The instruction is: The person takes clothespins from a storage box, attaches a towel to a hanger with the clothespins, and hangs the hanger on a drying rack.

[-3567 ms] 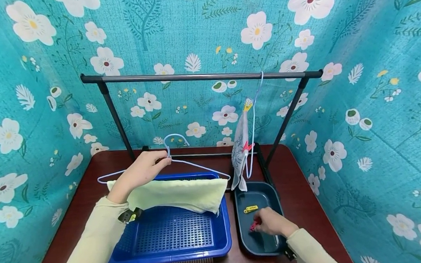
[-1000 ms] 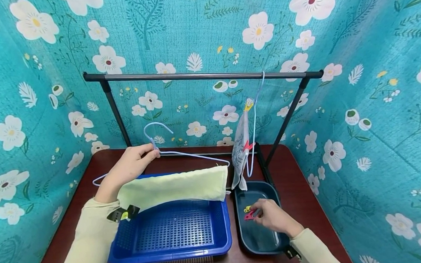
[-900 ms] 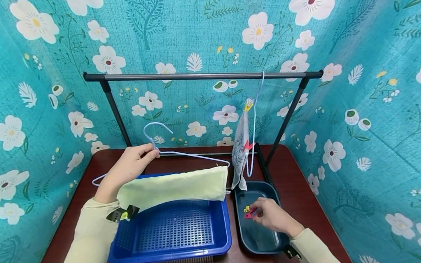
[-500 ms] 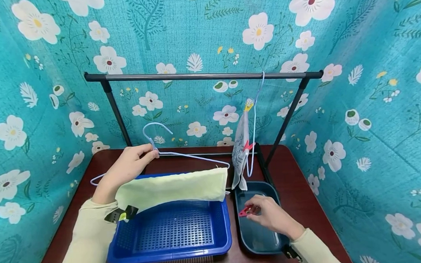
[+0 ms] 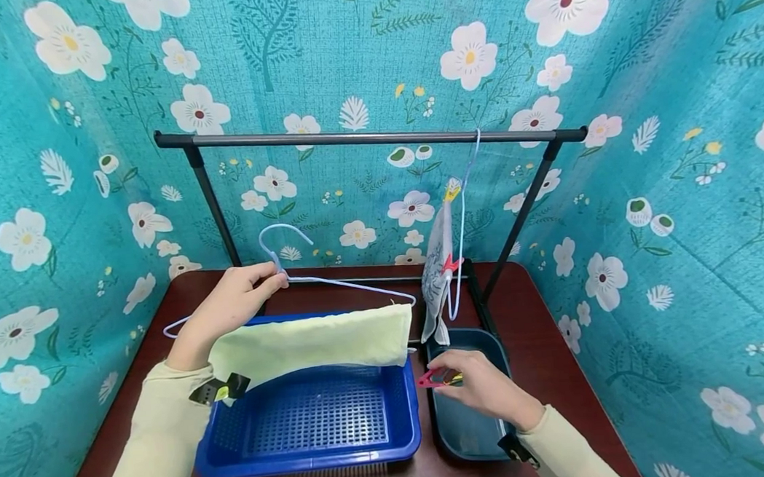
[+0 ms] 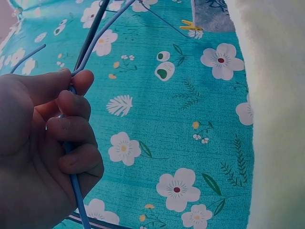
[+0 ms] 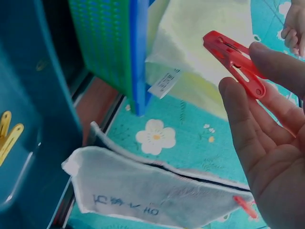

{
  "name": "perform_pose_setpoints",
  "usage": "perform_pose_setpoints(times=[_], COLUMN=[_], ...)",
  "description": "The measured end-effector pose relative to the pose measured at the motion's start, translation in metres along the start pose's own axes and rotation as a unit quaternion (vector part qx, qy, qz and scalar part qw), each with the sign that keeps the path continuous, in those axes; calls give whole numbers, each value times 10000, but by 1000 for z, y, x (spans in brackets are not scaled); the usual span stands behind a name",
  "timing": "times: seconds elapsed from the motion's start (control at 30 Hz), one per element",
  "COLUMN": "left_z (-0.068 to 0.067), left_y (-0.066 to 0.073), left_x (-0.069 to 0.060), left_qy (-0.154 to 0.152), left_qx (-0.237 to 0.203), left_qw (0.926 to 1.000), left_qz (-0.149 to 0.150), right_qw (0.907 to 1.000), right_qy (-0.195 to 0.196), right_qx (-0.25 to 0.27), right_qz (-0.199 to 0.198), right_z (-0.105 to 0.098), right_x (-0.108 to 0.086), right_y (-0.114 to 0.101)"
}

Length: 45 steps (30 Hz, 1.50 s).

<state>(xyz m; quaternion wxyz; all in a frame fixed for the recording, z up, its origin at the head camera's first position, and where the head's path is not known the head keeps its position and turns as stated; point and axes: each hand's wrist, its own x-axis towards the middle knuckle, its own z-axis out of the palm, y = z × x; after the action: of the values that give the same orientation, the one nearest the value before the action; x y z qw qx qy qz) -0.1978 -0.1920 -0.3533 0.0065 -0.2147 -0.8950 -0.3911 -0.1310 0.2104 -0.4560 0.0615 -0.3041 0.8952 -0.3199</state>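
My left hand (image 5: 231,302) grips a light blue hanger (image 5: 352,285) just under its hook, fingers curled round the wire in the left wrist view. A pale yellow towel (image 5: 322,340) is draped on this hanger, above the blue basket (image 5: 323,463); it hides the lower bar. Between thumb and fingertips, my right hand (image 5: 486,389) pinches a red clothespin (image 7: 233,59), its tip pointing left towards the towel's right end but apart from it. This hand is over the left rim of the dark tray (image 5: 476,448). A yellow clothespin (image 7: 10,136) lies in the tray.
A black rack (image 5: 349,138) stands behind. From its rail, at the right, hangs another blue hanger (image 5: 461,226) with a grey printed cloth (image 5: 434,264), held by a yellow clothespin (image 5: 452,190) and a red one. A flowered curtain (image 5: 344,51) surrounds the brown table (image 5: 566,402).
My right hand has picked the red clothespin up from the tray and moved left and up to the tray's rim. My left hand has shifted left and up with the hanger and towel.
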Motion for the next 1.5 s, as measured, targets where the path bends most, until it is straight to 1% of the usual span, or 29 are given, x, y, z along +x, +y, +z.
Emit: perform_pose_setpoints(times=[0.17, 0.43, 0.63, 0.77, 0.87, 0.97, 1.23, 1.4, 1.5], left_z=[-1, -3, -5, -7, -8, -9, -17, -22, -25], left_y=[0, -2, -1, -2, -2, 0, 6, 4, 5], left_x=[-1, -3, -4, -5, -4, -4, -1, -1, -1], left_qy=[-2, -78, -111, -108, -131, -165, -119, -121, -138], left_qx=[7, 48, 20, 54, 67, 97, 293, 389, 431], left_qw=[10000, 9999, 9999, 9999, 9999, 9998, 9992, 9990, 9989], left_qz=[18, -52, -5, 23, 53, 94, 253, 184, 147], right_qw=[9997, 9984, 9974, 9953, 9929, 9917, 9886, 9864, 9848], right_qy=[-7, 200, 84, 129, 253, 373, 791, 973, 1054], right_qx=[-27, -294, -337, -399, -440, -400, -618, -554, -615], right_qz=[-260, -439, -626, -877, -1078, -1163, -1122, -1199, -1238], right_z=[-1, -3, -3, -2, -1, 1, 5, 4, 3], right_x=[7, 18, 27, 34, 41, 47, 60, 65, 68], right_y=[-8, -20, -29, -35, -40, -43, -45, -48, -52])
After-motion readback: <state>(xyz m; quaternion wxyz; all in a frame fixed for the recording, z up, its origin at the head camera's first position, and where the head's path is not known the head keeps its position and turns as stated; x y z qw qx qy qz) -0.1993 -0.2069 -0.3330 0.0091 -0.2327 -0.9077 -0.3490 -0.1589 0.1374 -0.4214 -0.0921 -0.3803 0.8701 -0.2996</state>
